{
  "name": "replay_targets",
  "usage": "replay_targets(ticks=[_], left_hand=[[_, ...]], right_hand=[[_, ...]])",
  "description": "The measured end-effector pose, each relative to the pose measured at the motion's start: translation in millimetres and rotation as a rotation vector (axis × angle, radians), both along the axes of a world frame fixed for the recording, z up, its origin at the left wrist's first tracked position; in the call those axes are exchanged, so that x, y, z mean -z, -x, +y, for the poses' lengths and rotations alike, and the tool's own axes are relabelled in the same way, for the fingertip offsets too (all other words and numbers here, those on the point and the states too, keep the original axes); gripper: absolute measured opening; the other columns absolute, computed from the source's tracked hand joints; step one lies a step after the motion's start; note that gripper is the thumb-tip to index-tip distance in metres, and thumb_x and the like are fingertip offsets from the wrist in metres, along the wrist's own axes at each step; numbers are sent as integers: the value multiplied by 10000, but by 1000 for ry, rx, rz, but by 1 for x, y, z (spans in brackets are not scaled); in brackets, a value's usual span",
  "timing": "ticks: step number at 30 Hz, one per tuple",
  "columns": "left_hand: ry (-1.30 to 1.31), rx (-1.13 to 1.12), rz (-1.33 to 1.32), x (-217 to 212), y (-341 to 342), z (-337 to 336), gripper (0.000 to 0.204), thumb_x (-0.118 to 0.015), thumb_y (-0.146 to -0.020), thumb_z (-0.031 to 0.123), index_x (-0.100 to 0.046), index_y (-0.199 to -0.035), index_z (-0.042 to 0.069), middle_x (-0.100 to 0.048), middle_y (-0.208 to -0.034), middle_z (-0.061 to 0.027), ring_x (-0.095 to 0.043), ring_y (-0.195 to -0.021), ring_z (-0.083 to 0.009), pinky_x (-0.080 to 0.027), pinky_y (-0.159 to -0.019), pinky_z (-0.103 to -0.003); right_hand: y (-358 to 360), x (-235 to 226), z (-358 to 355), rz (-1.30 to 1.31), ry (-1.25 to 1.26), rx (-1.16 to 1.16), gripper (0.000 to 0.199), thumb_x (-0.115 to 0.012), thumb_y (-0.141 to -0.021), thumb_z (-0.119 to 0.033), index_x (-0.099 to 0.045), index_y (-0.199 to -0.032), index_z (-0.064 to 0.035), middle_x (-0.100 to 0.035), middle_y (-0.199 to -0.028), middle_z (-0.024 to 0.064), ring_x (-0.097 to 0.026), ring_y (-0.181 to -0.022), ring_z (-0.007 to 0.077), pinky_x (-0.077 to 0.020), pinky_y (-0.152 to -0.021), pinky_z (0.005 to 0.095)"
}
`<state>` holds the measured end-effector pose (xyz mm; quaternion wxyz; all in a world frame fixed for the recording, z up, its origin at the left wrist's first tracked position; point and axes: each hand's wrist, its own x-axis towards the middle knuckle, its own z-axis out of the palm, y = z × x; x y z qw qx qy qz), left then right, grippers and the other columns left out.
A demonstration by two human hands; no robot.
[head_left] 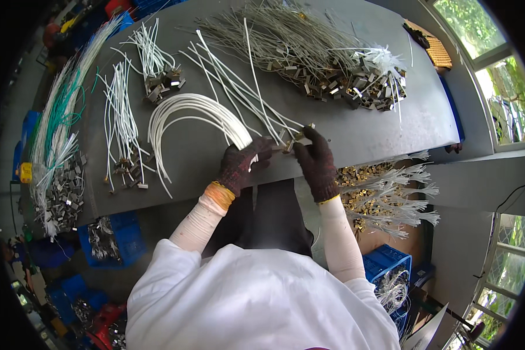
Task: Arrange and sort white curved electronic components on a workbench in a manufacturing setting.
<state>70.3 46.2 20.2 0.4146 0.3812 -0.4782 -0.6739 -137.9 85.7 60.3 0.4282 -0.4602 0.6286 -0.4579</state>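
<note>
My left hand, in a dark knitted glove with an orange cuff, is closed around a thick bundle of white wires that arches over the table to the left. On the right, my gloved right hand has its thumb and forefinger around the metal clip at the end of a white wire. Several loose white wires with metal end clips fan out from there toward the far side, lying on the grey table. The clip ends within the left-hand bundle are hidden by the glove.
Two white wire bunches with clips lie at the left. A large grey wire pile covers the far right. Brass-ended bundles sit beyond the near edge at right, above a blue crate. Long white and green wires line the left.
</note>
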Motion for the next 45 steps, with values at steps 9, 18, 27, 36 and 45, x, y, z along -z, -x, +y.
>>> replay_targets(ticks=[9, 18, 27, 36, 45], left_hand=[[-411, -7, 4, -37, 14, -8, 353, -599, -978, 360, -621, -1165, 61, -706, -882, -83, -682, -748, -172, -529, -611, -293], [286, 32, 117, -21, 13, -16, 270, -617, -960, 151, -592, -1168, -18, -671, -1092, -124, -678, -980, -256, -586, -871, -391], [-188, 147, 213, -23, 41, -21, 331, -618, -971, 230, -574, -1200, -3, -666, -1011, -140, -681, -937, -269, -594, -805, -378], [647, 281, -634, -12, 89, -32, 413, -699, -882, 292, -626, -1167, 3, -697, -1029, -183, -687, -984, -290, -552, -924, -393], [-764, 174, 641, 15, 135, -38, 172, -573, -973, 136, -590, -1112, 36, -653, -1088, -131, -623, -1099, -313, -541, -956, -481]], right_hand=[[61, 12, -136, 788, 35, 127, 358, -632, -901, -283, -561, -1184, -75, -676, -912, 167, -666, -815, 332, -515, -678, 410], [37, 26, -157, -679, -68, 763, 284, -652, -841, -139, -551, -1089, -45, -665, -857, 149, -662, -716, 265, -536, -594, 372], [52, -14, -82, -327, 238, 312, 497, -665, -866, -105, -487, -1322, -19, -626, -852, 99, -600, -673, 149, -477, -591, 277], [43, -34, 27, -84, -119, -25, 346, -675, -888, -298, -657, -1088, -16, -666, -777, 56, -610, -661, 105, -470, -573, 248], [69, -29, 230, -129, -645, -29, 277, -678, -846, -273, -705, -996, -41, -671, -763, 37, -604, -676, 82, -448, -559, 236]])
